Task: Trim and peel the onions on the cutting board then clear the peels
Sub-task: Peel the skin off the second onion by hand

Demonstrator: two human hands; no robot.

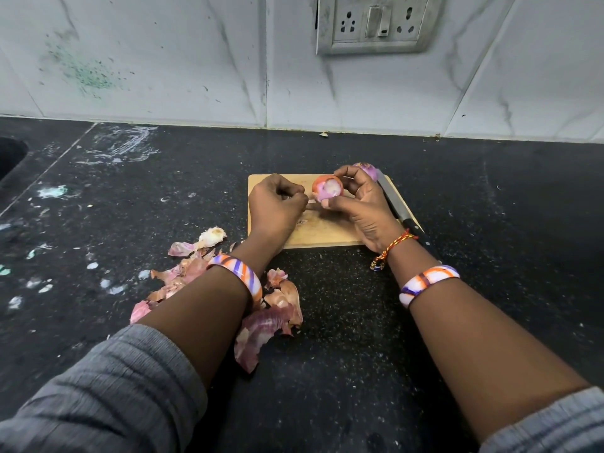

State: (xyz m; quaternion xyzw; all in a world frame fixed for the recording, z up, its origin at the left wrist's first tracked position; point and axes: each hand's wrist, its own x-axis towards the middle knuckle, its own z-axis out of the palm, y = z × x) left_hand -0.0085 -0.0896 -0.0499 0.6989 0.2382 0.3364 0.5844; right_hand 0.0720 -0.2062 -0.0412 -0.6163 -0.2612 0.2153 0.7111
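Observation:
My right hand (366,210) grips a reddish onion (327,189) just above the wooden cutting board (323,230), its pale trimmed end facing me. My left hand (277,207) is beside it with curled fingers, pinching a small strip of peel (313,205) at the onion's lower left. A second, purple onion (364,167) sits at the board's far edge, partly hidden behind my right fingers. A knife (394,204) lies along the board's right edge, blade pointing away. A pile of onion peels (261,325) lies on the counter under and around my left forearm.
The black speckled counter (343,322) carries pale smears and spots at the left. A dark sink opening (9,155) shows at the far left edge. A tiled wall with a switch-and-socket plate (376,24) stands behind the board.

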